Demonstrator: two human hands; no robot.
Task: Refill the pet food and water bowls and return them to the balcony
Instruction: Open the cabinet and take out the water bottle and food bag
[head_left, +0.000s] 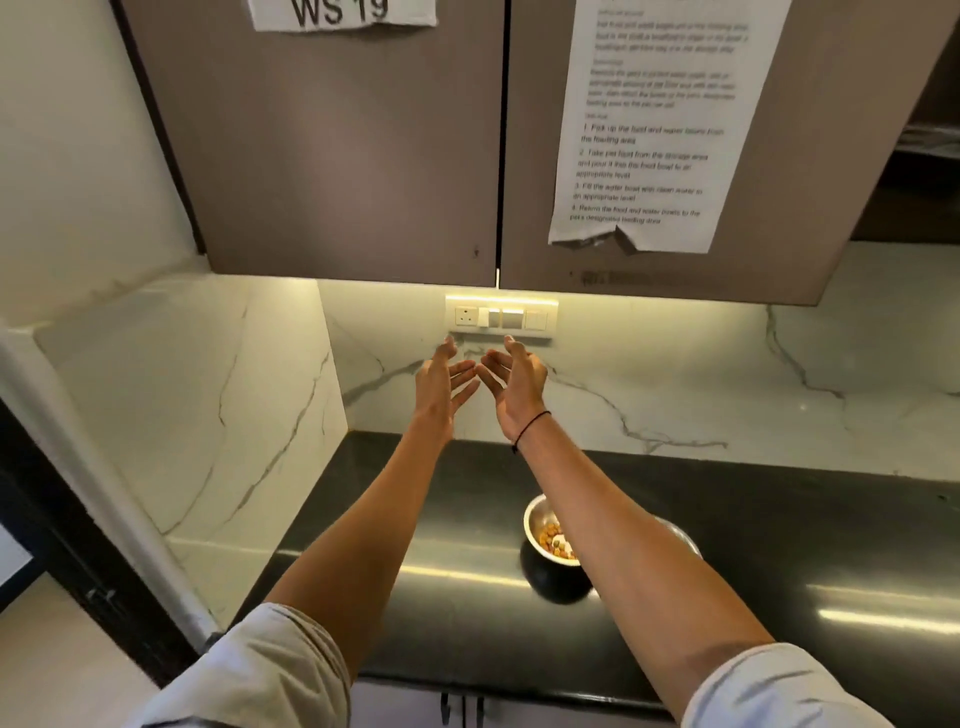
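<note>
Black countertop (779, 545) carries our steel food bowl (540, 525), near and right of centre, already holding kibble (555, 540). Our left hand (441, 379) and right hand (517, 379) hover far off, spread and empty. We judge water and the balcony return remain; no water bowl shows clearly.

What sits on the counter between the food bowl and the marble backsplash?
Nothing on it: in the head view the black countertop is bare from the food bowl back to the marble backsplash. Only the right forearm crosses above.
</note>
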